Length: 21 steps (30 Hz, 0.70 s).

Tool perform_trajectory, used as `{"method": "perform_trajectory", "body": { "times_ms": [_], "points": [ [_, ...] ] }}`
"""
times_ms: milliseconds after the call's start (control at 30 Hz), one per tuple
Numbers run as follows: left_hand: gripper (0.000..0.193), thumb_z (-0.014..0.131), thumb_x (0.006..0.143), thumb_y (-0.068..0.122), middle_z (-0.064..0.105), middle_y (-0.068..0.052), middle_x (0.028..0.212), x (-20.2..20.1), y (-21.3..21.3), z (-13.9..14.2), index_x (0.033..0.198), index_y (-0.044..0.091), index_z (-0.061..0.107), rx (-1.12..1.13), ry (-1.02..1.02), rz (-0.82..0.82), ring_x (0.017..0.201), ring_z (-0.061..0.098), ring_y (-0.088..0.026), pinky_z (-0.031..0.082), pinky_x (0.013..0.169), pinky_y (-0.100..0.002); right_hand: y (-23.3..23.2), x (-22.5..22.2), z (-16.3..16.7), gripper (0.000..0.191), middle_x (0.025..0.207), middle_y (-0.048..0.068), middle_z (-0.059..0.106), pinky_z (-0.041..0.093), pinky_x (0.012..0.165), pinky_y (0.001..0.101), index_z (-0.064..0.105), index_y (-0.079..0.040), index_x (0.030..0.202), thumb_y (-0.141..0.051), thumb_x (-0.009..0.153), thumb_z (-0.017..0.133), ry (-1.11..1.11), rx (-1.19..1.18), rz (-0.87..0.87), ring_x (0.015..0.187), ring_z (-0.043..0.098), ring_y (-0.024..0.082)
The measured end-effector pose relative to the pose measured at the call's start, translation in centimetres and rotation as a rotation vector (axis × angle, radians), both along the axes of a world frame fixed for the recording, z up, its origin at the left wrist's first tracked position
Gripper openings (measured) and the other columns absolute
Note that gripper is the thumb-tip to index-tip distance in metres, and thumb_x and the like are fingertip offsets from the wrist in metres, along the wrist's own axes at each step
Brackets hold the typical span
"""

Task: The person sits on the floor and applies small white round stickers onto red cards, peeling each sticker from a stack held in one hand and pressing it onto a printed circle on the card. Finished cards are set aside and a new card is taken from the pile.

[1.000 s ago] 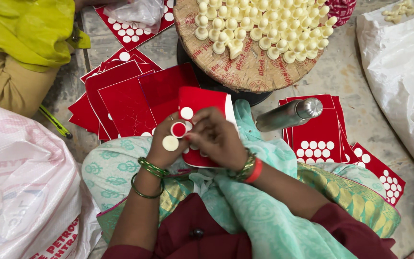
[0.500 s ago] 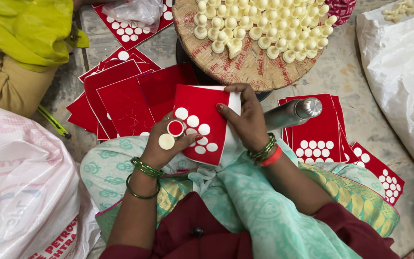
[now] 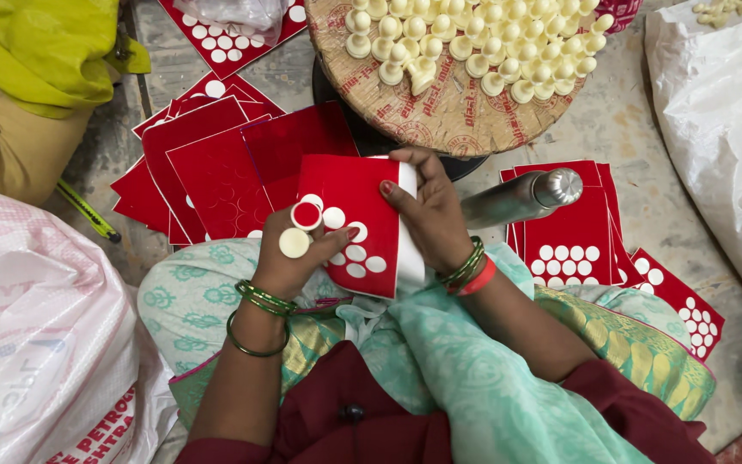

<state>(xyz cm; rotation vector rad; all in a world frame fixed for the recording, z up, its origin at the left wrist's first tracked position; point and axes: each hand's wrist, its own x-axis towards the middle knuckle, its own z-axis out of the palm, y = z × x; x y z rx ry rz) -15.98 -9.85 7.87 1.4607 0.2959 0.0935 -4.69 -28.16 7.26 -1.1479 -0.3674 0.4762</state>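
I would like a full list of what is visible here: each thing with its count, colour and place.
red sheet: one, red with white dots, held over the lap
disc: one, cream, on the left hand's fingers
red sheets: a pile, count unclear, on the floor to the left
dotted sheets: several, red with white dots, floor to the right
round tray: one, brown, above the hands
cream pieces: many, on the tray
metal bottle: one, silver, lying right of the hands
white sacks: two, at the right and left edges
pen: one, yellow-green, floor at left
left hand: grip on the sheet's left edge, green bangles
right hand: grip on the sheet's right edge, green and red bangles
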Motion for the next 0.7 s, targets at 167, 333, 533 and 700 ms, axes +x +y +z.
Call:
{"method": "perform_trajectory", "body": {
  "times_ms": [167, 333, 533, 700],
  "points": [
    [0.023, 0.084, 0.082, 0.007, 0.064, 0.005, 0.073, -0.2, 0.2, -0.2, 0.079, 0.006, 0.062, -0.176, -0.077, 0.005, 0.068, 0.062, -0.005, 0.051, 0.058, -0.024, 0.1, 0.0, 0.0, 0.037, 0.119, 0.011, 0.069, 0.06, 0.088, 0.0321, 0.044, -0.006, 0.135, -0.006, 0.101, 0.06, 0.417, 0.146, 0.143, 0.102, 0.07, 0.016],
    [0.016, 0.084, 0.081, 0.009, 0.069, 0.002, 0.076, -0.1, -0.4, 0.0, 0.088, 0.003, 0.07, 0.02, 0.016, 0.064, 0.07, 0.064, -0.005, 0.053, 0.061, -0.023, -0.3, -0.6, 1.7, 0.041, 0.13, 0.015, 0.064, 0.053, 0.098, 0.0373, 0.052, -0.006, 0.14, -0.009, 0.102, 0.067, -0.347, -0.408, -0.088, 0.114, 0.063, 0.021],
    [0.017, 0.083, 0.082, 0.011, 0.074, 0.001, 0.085, -0.1, -0.7, 0.0, 0.092, 0.004, 0.07, 0.068, -0.058, 0.158, 0.077, 0.069, -0.005, 0.057, 0.068, -0.023, -1.2, -3.5, 4.0, 0.051, 0.132, 0.016, 0.057, 0.048, 0.1, 0.038, 0.064, -0.011, 0.131, -0.015, 0.084, 0.086, -1.089, -0.84, -0.342, 0.119, 0.057, 0.032],
    [0.036, 0.087, 0.087, 0.005, 0.054, 0.002, 0.067, -0.2, -0.3, -0.8, 0.074, 0.004, 0.054, 0.121, -0.07, 0.174, 0.064, 0.052, -0.007, 0.046, 0.059, -0.027, -1.0, -3.3, 3.8, 0.063, 0.133, 0.015, 0.061, 0.052, 0.103, 0.0354, 0.061, -0.01, 0.137, -0.017, 0.081, 0.087, -0.704, -0.672, -0.073, 0.12, 0.063, 0.027]
  ]
}}
